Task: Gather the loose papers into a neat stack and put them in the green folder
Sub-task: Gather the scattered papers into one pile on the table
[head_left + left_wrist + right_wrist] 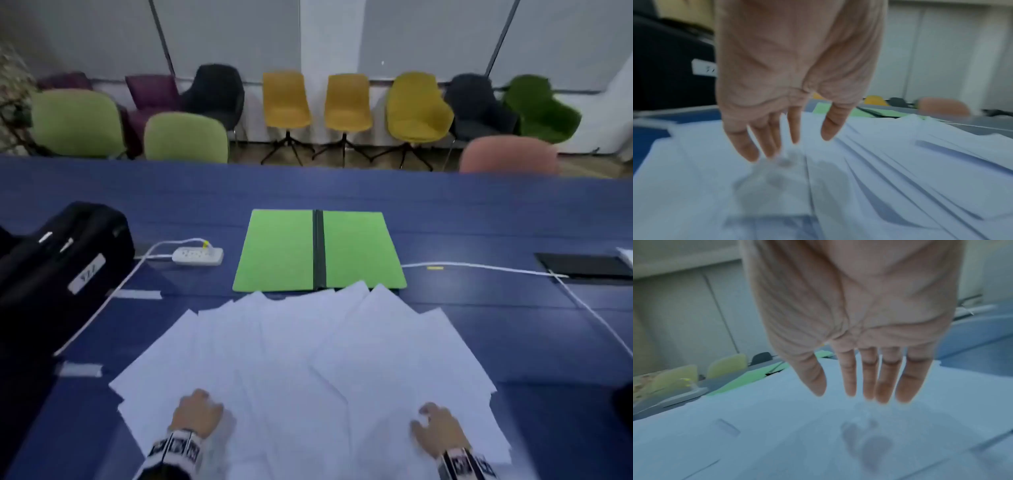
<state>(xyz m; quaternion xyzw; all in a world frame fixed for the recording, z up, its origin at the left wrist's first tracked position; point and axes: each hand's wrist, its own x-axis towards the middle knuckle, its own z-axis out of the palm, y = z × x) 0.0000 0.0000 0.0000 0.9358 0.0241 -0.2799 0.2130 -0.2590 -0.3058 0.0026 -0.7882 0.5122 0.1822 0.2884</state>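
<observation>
Several white papers (308, 359) lie fanned out and overlapping on the blue table (479, 222), near its front edge. The green folder (318, 251) lies open and flat just behind them, with the far paper corners overlapping its near edge. My left hand (197, 409) is over the left part of the papers (879, 178), fingers (744, 146) straight and spread just above the sheets, holding nothing. My right hand (435, 423) is over the right part of the papers (777, 426), fingers (851, 378) extended downward, holding nothing. The folder shows as a green strip in the left wrist view (879, 112) and the right wrist view (740, 381).
A black bag (61, 260) stands at the left. A white power strip (198, 256) lies left of the folder, and a white cable (479, 269) runs right of it. A dark flat panel (582, 265) is at the far right. Coloured chairs (347, 102) line the wall behind.
</observation>
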